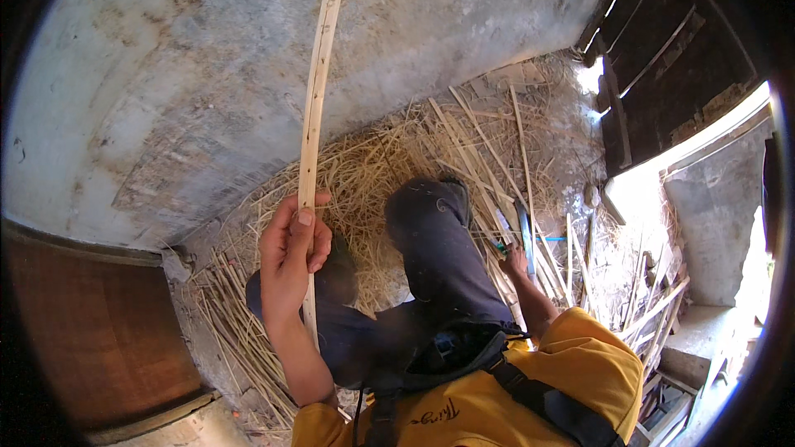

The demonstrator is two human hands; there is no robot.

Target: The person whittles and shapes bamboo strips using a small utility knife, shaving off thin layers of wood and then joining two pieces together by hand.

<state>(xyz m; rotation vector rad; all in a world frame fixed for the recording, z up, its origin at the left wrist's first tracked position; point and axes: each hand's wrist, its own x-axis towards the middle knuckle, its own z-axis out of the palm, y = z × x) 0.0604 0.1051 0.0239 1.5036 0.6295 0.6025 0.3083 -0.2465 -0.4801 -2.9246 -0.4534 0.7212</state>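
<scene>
My left hand is closed round a long, pale, flat bamboo strip, thumb on its face. The strip stands nearly upright, its upper end in front of the wall and its lower end down by my thigh. Small dark spots run along its length. Low at my right side, my right hand has its fingers curled at a small green thing, whose kind is hard to make out. Close beside these fingers shows a bluish, blade-like piece, among loose strips. Whether the hand holds that piece is unclear.
Thin shavings cover the floor round my bent legs. A bundle of narrow strips lies to my left. Ahead rises a stained grey wall. A brown wooden panel stands left, dark boards at far right.
</scene>
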